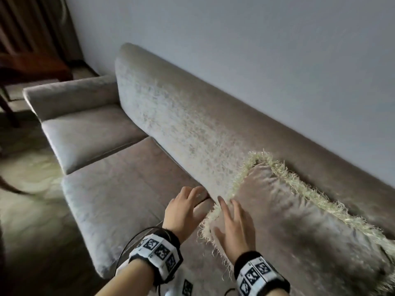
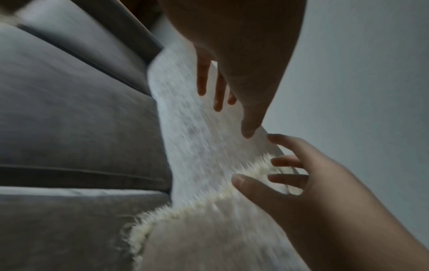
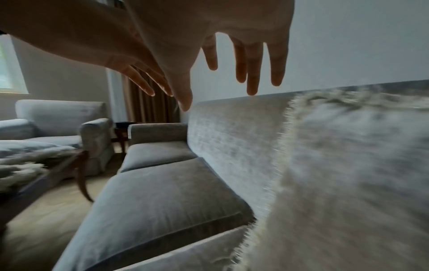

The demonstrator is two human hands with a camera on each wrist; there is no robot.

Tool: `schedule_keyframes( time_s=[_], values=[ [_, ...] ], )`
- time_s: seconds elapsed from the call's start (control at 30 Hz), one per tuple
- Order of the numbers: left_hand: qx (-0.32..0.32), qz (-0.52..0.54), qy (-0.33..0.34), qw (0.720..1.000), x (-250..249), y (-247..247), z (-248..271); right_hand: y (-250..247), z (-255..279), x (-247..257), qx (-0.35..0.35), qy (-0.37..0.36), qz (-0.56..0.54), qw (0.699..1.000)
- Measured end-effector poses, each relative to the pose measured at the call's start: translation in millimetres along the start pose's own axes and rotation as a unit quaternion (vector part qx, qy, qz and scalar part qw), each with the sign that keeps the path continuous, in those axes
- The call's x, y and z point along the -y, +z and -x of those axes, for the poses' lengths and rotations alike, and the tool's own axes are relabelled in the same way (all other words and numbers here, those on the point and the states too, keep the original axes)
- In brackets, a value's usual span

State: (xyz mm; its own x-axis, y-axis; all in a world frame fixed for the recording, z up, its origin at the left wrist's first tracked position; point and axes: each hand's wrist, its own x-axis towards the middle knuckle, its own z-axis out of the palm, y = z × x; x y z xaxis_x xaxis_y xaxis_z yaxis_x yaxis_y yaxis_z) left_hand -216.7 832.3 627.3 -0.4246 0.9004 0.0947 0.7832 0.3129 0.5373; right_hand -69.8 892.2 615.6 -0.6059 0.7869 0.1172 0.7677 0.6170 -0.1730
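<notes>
As the fingers point(image 1: 224, 207) of both hands stand apart and loose, clasping nothing, the right hand point(image 1: 235, 229) is spread over the near left corner of a fringed cushion point(image 1: 299, 221); whether it touches cannot be made out. The left hand point(image 1: 183, 212) hangs just beside that corner, over the seat. The cushion lies to the right of both hands, its long side running along the back of the sofa point(image 1: 171, 116), against which it leans. The right hand is nearer. Count: two hands, one cushion on this sofa.
</notes>
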Motion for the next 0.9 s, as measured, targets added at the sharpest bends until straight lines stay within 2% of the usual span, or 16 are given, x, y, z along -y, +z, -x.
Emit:
schedule_keyframes(
  time_s=[0.2,0.3,0.47,0.6,0.77,0.9],
  values=[
    [-0.071,0.0,-0.132,0.989,110,-87,94,-3,10,155,0.051,-0.118,-0.04,0.991],
    [-0.126,-0.018,-0.193,0.973,166,-131,153,-1,31,239,0.106,-0.175,-0.048,0.978],
    [-0.186,-0.016,-0.289,0.939,245,-190,261,25,74,363,0.119,-0.266,-0.07,0.954],
    [-0.219,-0.009,-0.384,0.897,306,-212,358,58,124,452,0.156,-0.32,-0.086,0.93],
    [-0.237,0.001,-0.507,0.829,380,-221,481,118,193,535,0.303,-0.356,-0.058,0.882],
    [-0.231,-0.02,-0.579,0.782,427,-218,568,165,237,577,0.389,-0.338,-0.02,0.857]
  ],
)
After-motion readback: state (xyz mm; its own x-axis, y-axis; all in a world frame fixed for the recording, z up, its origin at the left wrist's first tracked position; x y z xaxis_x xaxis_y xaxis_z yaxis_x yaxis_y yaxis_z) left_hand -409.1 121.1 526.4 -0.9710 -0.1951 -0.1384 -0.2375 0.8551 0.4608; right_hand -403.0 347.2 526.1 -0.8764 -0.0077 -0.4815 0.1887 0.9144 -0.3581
